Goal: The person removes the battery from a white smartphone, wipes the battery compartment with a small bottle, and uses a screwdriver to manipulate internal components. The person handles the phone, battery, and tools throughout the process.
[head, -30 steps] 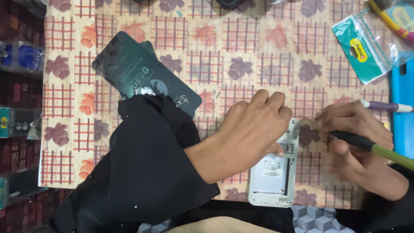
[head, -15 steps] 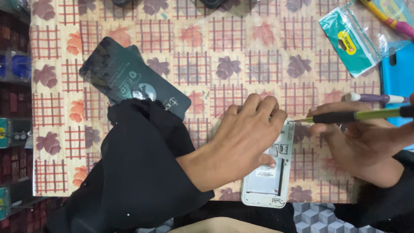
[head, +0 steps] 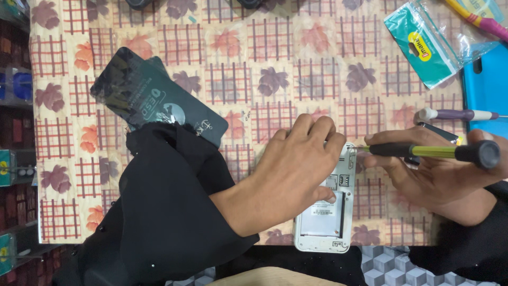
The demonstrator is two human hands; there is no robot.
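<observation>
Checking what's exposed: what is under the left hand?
The left hand presses on a white phone with its back cover off. The empty battery bay and card slots show; the phone's upper left part is covered by the hand.

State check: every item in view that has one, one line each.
Phone: back cover off, battery bay empty, lying flat on the table.
Left hand: pressing on the phone, steadying it.
Right hand: gripping a screwdriver.
Screwdriver: held level, tip at the phone's top edge.
Dark flat package: lying flat, partly under the black sleeve.
Teal packet: lying flat; whether sealed, cannot tell.
Purple tool: lying untouched.
</observation>
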